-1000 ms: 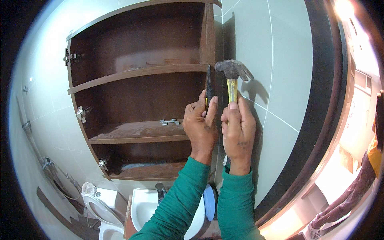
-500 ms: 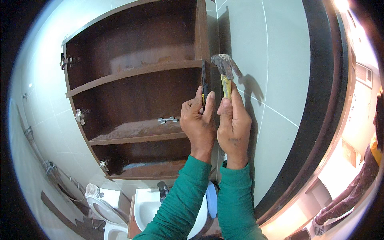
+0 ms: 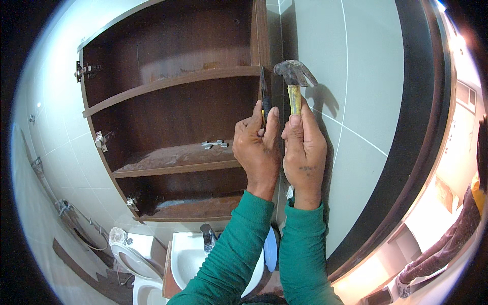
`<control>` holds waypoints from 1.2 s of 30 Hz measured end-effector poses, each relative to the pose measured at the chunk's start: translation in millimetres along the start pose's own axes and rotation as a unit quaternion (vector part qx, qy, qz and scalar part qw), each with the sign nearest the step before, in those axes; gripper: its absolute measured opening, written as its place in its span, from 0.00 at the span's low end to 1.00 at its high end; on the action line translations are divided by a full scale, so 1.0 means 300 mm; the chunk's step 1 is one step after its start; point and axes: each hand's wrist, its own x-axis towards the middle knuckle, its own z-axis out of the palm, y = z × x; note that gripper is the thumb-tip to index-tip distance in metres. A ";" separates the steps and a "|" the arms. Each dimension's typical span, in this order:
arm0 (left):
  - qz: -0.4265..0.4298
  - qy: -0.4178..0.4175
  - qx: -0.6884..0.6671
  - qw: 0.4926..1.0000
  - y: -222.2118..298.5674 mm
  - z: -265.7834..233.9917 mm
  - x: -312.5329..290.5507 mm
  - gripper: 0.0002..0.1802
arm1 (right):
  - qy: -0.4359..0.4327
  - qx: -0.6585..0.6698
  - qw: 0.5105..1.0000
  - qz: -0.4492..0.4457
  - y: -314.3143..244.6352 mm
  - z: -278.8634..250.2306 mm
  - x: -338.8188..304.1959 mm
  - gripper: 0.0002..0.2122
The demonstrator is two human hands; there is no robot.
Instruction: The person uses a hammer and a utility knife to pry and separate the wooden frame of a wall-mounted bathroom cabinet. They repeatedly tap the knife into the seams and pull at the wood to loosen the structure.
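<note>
My right hand (image 3: 306, 157) is closed round the yellow handle of a claw hammer (image 3: 294, 76), held upright with its worn metal head at the top. Close beside it, my left hand (image 3: 258, 150) grips a slim dark tool with a black and yellow handle (image 3: 266, 96). That tool points up along the right side of an open brown wooden cabinet (image 3: 178, 80); I cannot tell its exact kind or whether its tip touches the wood. The hammer's head is apart from the tool, just to its right.
Metal hinges (image 3: 101, 142) line the cabinet's left edge, and a loose metal piece (image 3: 214, 144) lies on the middle shelf. Below are a white washbasin (image 3: 185, 254) and a toilet (image 3: 133, 260). A tiled wall (image 3: 363, 96) and dark door frame (image 3: 391, 168) stand close on the right.
The hammer has turned so its head shows more side-on, and it has shifted slightly up and right in view. My left hand keeps its grip, a little further right in view.
</note>
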 end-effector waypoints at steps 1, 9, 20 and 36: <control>0.003 0.005 -0.005 1.000 -0.006 0.002 -0.001 0.21 | -0.003 0.005 1.000 0.008 -0.001 0.000 -0.002 0.21; -0.001 -0.014 0.026 1.000 -0.020 -0.005 0.002 0.21 | -0.037 -0.012 0.997 0.067 -0.019 0.009 0.000 0.22; -0.009 0.007 0.042 0.999 -0.011 0.001 0.000 0.22 | -0.050 0.089 0.988 0.116 0.020 0.006 0.011 0.23; -0.015 0.028 -0.004 0.999 0.003 0.006 -0.009 0.22 | -0.039 0.107 0.983 0.144 -0.006 0.010 0.021 0.20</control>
